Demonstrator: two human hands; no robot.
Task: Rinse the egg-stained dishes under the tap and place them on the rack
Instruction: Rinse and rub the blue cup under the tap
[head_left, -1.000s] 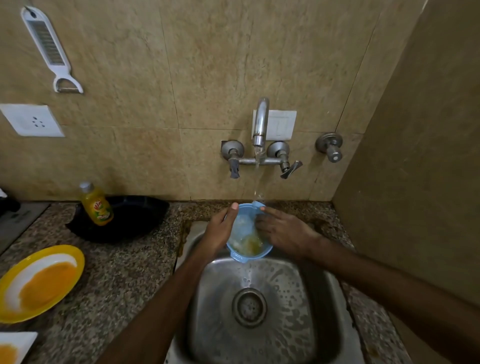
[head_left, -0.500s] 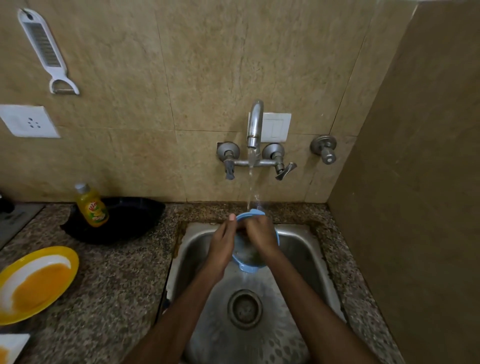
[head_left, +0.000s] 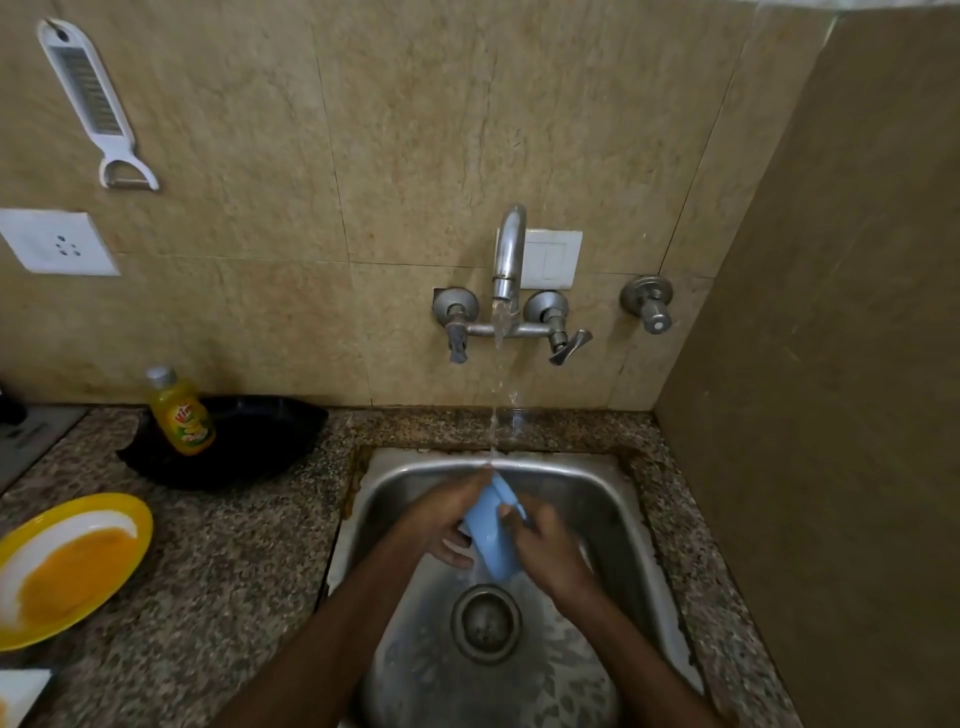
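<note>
1. we are in the rinsing step: our left hand (head_left: 441, 525) and right hand (head_left: 550, 545) both hold the small blue bowl (head_left: 491, 540) low inside the sink (head_left: 613, 499), tipped on its side just under the stream from the tap (head_left: 508, 254).
2. the left fingers are curled around the bowl's outer wall. the right fingers wrap its rim side, closed on it; whether some of them reach inside to rub the bottom we cannot tell, since the bowl hides them.
3. the bowl looks like thin, smooth plastic, round and shallow. wet, it is likely slippery, so a two-handed hold suits it.
4. the sink is brushed steel, beaded with water, with a round drain (head_left: 485, 623) below the hands. the worktop (head_left: 234, 561) is speckled granite, rough-looking at the sink's stained edge.
5. the next move, as we judge it, calls for turning the bowl so the water sweeps out the egg film, then shaking it off and carrying it to the rack, which is not in view.
6. more remains: a yellow plate (head_left: 67, 566) smeared with orange egg waits on the worktop to the left, apart from the sink, and a white dish (head_left: 18, 691) shows at the frame's corner.
7. a black pan (head_left: 249, 441) and a yellow soap bottle (head_left: 179, 413) stand by the wall.
</note>
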